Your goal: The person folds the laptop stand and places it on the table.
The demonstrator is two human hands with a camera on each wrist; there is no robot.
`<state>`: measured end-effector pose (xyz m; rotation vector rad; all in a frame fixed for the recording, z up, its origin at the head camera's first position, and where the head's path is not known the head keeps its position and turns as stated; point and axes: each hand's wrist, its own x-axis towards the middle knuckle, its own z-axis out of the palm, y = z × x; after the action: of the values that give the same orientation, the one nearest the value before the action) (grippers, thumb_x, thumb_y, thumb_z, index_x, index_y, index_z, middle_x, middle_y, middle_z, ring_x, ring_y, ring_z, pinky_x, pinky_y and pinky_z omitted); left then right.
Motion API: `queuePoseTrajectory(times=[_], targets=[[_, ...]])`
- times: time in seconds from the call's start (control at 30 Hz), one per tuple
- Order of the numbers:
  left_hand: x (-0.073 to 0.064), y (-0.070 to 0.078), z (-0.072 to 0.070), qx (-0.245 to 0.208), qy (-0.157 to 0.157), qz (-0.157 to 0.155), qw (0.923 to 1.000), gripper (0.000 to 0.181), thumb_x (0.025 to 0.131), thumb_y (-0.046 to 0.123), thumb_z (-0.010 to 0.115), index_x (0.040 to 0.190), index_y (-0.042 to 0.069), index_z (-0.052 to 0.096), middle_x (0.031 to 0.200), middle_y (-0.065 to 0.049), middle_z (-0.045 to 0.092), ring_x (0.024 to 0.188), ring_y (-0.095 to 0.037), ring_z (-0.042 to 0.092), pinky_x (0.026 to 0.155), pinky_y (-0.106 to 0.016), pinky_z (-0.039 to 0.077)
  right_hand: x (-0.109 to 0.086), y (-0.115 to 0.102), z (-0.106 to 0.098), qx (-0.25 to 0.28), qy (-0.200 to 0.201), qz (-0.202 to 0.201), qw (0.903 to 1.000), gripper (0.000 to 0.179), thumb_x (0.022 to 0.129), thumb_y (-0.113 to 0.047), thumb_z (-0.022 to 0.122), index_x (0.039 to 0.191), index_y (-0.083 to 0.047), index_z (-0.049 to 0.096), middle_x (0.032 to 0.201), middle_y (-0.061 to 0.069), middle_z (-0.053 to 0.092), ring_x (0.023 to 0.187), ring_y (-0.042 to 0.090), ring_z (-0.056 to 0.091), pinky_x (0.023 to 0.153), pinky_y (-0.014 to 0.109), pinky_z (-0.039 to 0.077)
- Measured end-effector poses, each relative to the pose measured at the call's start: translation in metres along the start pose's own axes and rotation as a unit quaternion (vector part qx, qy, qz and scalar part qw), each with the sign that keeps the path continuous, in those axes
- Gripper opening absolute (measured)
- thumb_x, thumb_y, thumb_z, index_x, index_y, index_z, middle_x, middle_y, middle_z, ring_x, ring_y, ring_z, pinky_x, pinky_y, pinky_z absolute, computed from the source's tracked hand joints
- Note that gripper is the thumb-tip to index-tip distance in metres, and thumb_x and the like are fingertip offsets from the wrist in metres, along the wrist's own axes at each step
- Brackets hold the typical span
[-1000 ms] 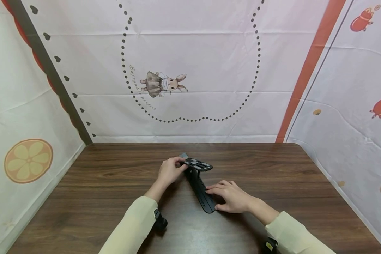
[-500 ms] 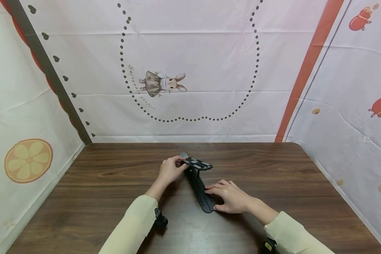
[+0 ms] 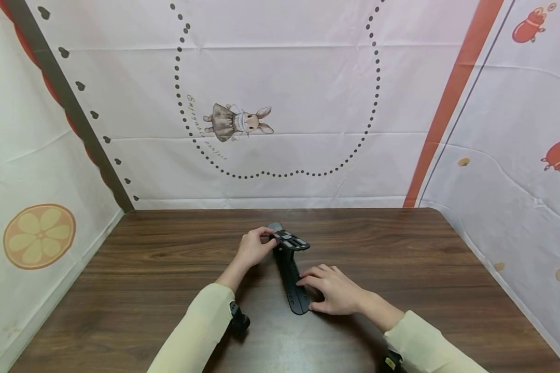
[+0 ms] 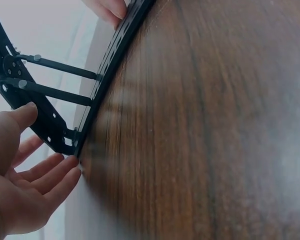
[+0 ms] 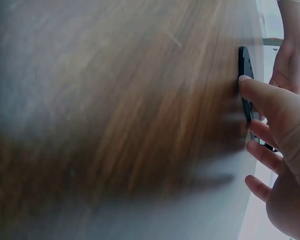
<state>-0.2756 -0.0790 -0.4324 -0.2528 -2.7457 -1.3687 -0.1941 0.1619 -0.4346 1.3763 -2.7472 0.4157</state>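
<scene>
A black folding stand [image 3: 287, 272] lies on the table, its long base running from far to near with rounded ends. Its slotted upper plate [image 3: 291, 240] bears grey pads and tilts above the base. Struts [image 4: 56, 93] join the two parts in the left wrist view. My left hand [image 3: 254, 248] pinches the upper plate near the hinged far end, thumb on one face. My right hand [image 3: 337, 291] touches the right edge of the base with thumb and fingertips spread along it. In the right wrist view my thumb meets the near end of the base [image 5: 243, 60].
The brown wood-grain table [image 3: 177, 259] extends around the stand on all sides. Printed white cloth [image 3: 280, 93] hangs behind it and along both sides. A dark wrist camera [image 3: 239, 319] sits below my left sleeve.
The near end of the base has swung left, and my right hand has moved left along with it. My left hand has shifted slightly right, still holding the upper plate.
</scene>
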Motion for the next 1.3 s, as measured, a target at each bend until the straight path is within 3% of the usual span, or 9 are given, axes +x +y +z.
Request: queuePoseTrajectory(times=[0.3,0.63,1.3], targets=[[0.004,0.000,0.004,-0.020,-0.033,0.007,0.9992,0.027,0.088,0.017,0.060,0.114,0.008,0.061,0.112,-0.011,0.064,0.098,-0.023,0.064,0.074,-0.033,0.053,0.001,-0.004,0.000,0.010,-0.009,0.019,0.9997,0.044,0.079,-0.036,0.070,0.119,-0.021,0.058,0.122,-0.001,0.051,0.110,0.017,0.047,0.085,0.042,0.041],[0.004,0.004,0.004,-0.019,-0.041,0.009,0.9989,0.029,0.090,0.015,0.056,0.118,0.007,0.058,0.120,-0.014,0.060,0.089,-0.021,0.064,0.063,-0.027,0.049,0.007,-0.016,0.002,0.003,0.001,0.037,0.9993,0.043,0.079,-0.035,0.070,0.117,-0.018,0.059,0.117,-0.001,0.051,0.107,0.018,0.048,0.085,0.043,0.042],[0.010,0.001,0.001,-0.012,-0.050,0.002,0.9986,0.031,0.093,0.016,0.053,0.123,0.009,0.057,0.124,-0.011,0.058,0.109,-0.028,0.058,0.087,-0.040,0.049,0.022,-0.030,0.008,-0.040,0.011,0.054,0.9977,0.043,0.078,-0.043,0.069,0.113,-0.019,0.060,0.109,-0.001,0.052,0.097,0.015,0.050,0.084,0.041,0.044]])
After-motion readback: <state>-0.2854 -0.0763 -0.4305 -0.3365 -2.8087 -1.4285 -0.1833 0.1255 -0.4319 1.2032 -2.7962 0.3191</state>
